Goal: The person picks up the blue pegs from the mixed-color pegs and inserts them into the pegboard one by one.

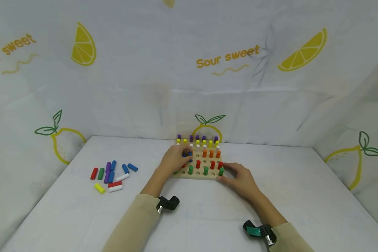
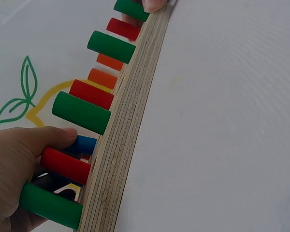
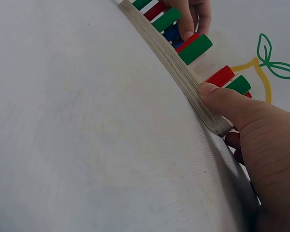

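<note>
A wooden pegboard (image 1: 196,177) stands on the table with rows of coloured pegs. My left hand (image 1: 174,160) reaches over its left part and pinches a blue peg (image 1: 190,157) standing in the board. In the left wrist view the thumb of that hand (image 2: 9,162) lies against the blue peg (image 2: 86,145), behind red and green pegs; its other fingertips are mostly hidden. My right hand (image 1: 242,181) grips the board's near right corner. The right wrist view shows the thumb (image 3: 213,93) on the board's front edge, near a red peg (image 3: 220,76).
Loose pegs lie on the table to the left: a yellow peg (image 1: 99,188), a green peg (image 1: 101,174), and several blue, purple, red and white ones. Behind the board rises a white cloth (image 1: 138,105) with lemon prints. Each wrist wears a black camera (image 1: 169,203).
</note>
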A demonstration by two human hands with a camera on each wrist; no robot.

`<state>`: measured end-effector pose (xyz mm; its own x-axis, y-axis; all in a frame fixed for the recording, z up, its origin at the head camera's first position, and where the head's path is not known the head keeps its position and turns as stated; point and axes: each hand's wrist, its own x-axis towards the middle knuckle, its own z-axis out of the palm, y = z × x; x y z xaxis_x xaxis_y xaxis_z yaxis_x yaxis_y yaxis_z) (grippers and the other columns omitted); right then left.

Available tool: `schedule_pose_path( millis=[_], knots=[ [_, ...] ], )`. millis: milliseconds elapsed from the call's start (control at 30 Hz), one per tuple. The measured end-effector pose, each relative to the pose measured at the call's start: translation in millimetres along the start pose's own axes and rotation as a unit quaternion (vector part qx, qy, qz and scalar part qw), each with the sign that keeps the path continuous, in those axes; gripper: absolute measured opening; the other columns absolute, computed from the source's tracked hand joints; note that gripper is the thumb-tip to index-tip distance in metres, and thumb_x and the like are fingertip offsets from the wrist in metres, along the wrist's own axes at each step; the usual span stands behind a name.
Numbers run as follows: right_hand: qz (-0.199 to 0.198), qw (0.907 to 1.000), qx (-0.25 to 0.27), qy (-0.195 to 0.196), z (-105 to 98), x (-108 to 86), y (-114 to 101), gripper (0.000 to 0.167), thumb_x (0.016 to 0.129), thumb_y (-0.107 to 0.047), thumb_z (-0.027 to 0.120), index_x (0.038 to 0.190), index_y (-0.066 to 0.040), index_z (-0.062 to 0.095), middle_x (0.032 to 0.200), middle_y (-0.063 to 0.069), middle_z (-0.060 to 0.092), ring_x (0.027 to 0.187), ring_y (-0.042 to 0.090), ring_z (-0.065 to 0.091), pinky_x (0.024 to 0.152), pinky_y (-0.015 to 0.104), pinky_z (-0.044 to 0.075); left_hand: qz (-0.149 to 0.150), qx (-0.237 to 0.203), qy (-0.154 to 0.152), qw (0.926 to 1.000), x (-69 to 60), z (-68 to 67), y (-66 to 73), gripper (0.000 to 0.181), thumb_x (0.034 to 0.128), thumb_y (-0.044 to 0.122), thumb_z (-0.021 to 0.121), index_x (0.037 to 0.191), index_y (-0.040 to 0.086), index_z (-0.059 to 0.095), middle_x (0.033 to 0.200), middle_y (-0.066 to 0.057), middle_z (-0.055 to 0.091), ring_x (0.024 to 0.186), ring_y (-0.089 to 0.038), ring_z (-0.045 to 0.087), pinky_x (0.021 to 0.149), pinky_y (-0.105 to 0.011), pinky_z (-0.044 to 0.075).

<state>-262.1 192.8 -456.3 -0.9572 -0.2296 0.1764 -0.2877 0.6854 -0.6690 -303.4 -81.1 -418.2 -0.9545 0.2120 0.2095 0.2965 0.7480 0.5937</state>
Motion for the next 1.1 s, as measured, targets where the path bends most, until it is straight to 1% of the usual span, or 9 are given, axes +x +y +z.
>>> schedule_pose_path(
  millis=[233,467,600,667,733,800,967,1033,1100],
  knots=[
    [0.001,1.0,-0.005,-0.001,0.1,0.3,-2.0,0.063,0.086,-0.04,0.08,0.137,-0.008,0.062,0.139,0.014,0.064,0.138,0.038,0.051,0.114,0.06,0.039,0.004,0.017,-0.01,0.9998,-0.8,-0.2,0.4,0.012,0.0924,0.023,0.075,0.101,0.015,0.074,0.094,0.0,0.074,0.085,-0.013,0.064,0.081,-0.034,0.055],
    [0.005,1.0,-0.007,-0.005,0.5,0.8,-1.7,0.064,0.085,-0.038,0.08,0.138,-0.008,0.061,0.14,0.014,0.063,0.139,0.039,0.05,0.115,0.059,0.039,0.001,0.025,-0.019,0.9995,-2.4,-1.1,0.5,0.014,0.0948,0.025,0.072,0.104,0.014,0.074,0.093,0.0,0.072,0.082,-0.013,0.06,0.077,-0.032,0.052],
    [0.007,0.9999,-0.012,-0.005,0.8,0.5,-0.4,0.064,0.086,-0.038,0.08,0.138,-0.008,0.061,0.141,0.014,0.062,0.139,0.038,0.05,0.115,0.059,0.039,-0.006,0.029,-0.024,0.9993,-3.7,-2.5,1.5,0.017,0.0965,0.027,0.069,0.107,0.014,0.074,0.099,-0.001,0.074,0.086,-0.014,0.063,0.082,-0.034,0.055],
    [0.01,0.9999,-0.01,-0.004,0.9,0.6,0.3,0.064,0.085,-0.038,0.08,0.138,-0.008,0.061,0.141,0.014,0.063,0.139,0.037,0.05,0.116,0.058,0.039,-0.016,0.025,-0.03,0.9991,-5.2,-4.9,2.3,0.02,0.0974,0.028,0.068,0.111,0.014,0.075,0.105,-0.002,0.075,0.089,-0.015,0.064,0.087,-0.037,0.056],
    [0.012,0.9999,-0.006,-0.004,1.2,0.5,0.9,0.064,0.085,-0.038,0.08,0.138,-0.007,0.061,0.14,0.014,0.063,0.139,0.038,0.05,0.116,0.059,0.039,-0.03,0.021,-0.034,0.9988,-7.6,-8.6,2.7,0.024,0.0983,0.03,0.067,0.115,0.015,0.074,0.11,-0.002,0.075,0.094,-0.015,0.065,0.092,-0.038,0.056],
    [0.01,0.9999,-0.004,-0.004,1.5,0.4,1.3,0.065,0.085,-0.039,0.08,0.138,-0.007,0.061,0.14,0.015,0.063,0.138,0.038,0.05,0.115,0.059,0.039,-0.044,0.007,-0.031,0.9985,-10.0,-13.8,2.2,0.025,0.0988,0.03,0.066,0.117,0.015,0.074,0.112,-0.001,0.075,0.095,-0.017,0.064,0.094,-0.04,0.056],
    [0.007,1.0,-0.002,-0.004,1.8,1.1,2.2,0.065,0.085,-0.04,0.08,0.138,-0.007,0.061,0.14,0.014,0.063,0.138,0.038,0.051,0.115,0.059,0.039,-0.064,-0.024,0.001,0.9977,-17.7,-32.5,-2.7,0.023,0.0996,0.03,0.065,0.115,0.015,0.074,0.106,0.0,0.074,0.098,-0.017,0.065,0.091,-0.038,0.057],
    [0.005,1.0,-0.003,-0.004,1.4,1.5,2.4,0.065,0.085,-0.039,0.08,0.138,-0.007,0.061,0.14,0.014,0.063,0.138,0.038,0.051,0.115,0.059,0.039,-0.068,-0.024,0.009,0.9973,-21.9,-41.7,-5.7,0.023,0.1002,0.03,0.064,0.115,0.015,0.074,0.106,-0.001,0.074,0.1,-0.018,0.066,0.09,-0.038,0.058],
    [0.005,1.0,-0.006,-0.005,0.6,1.8,2.3,0.064,0.085,-0.039,0.08,0.137,-0.007,0.061,0.14,0.014,0.063,0.138,0.038,0.051,0.115,0.059,0.039,-0.067,-0.008,0.015,0.9976,-26.2,-50.7,-9.7,0.024,0.1007,0.03,0.063,0.116,0.014,0.073,0.107,-0.002,0.074,0.101,-0.019,0.066,0.09,-0.039,0.058]
  ],
)
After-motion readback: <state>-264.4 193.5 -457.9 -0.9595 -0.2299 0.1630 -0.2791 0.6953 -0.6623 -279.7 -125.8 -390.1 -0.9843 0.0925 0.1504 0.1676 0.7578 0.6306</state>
